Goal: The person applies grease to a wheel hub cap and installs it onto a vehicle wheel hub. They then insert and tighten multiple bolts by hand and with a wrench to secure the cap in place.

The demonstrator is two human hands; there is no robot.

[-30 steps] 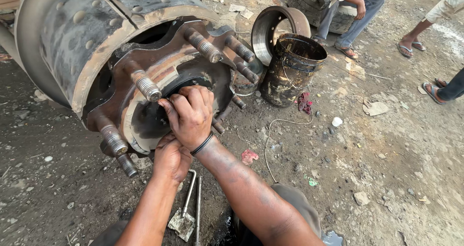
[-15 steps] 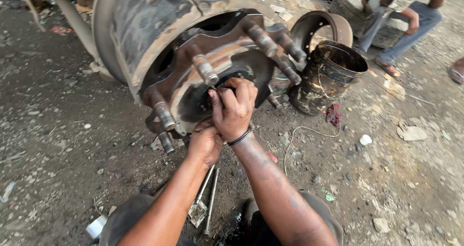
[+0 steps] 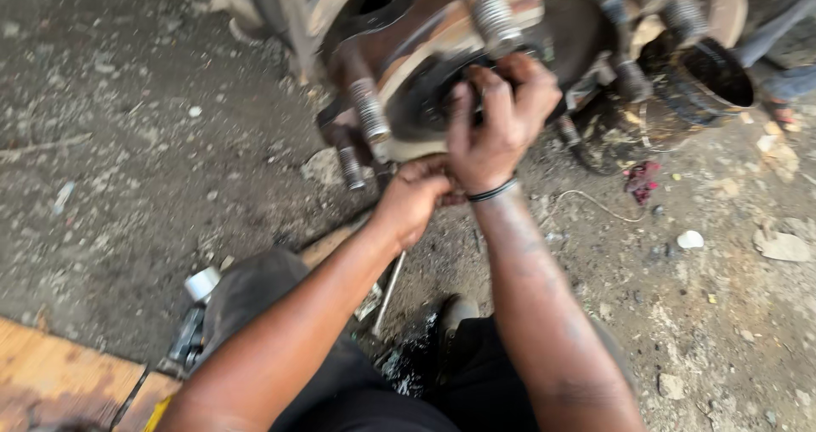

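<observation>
We crouch at the rusty round steel wheel hub w/ threaded studs (image 3: 510, 33), which lies sideways on the dirt ground (image 3: 127, 160). Our right hand (image 3: 497, 113) has fingers curled on the dark greasy centre cap (image 3: 429, 101), prob. for grip. Left hand (image 3: 412, 198) is clenched just under the hub's lower edge; can't tell what's in it. Blackened metal bucket (image 3: 701, 84) stands near.
</observation>
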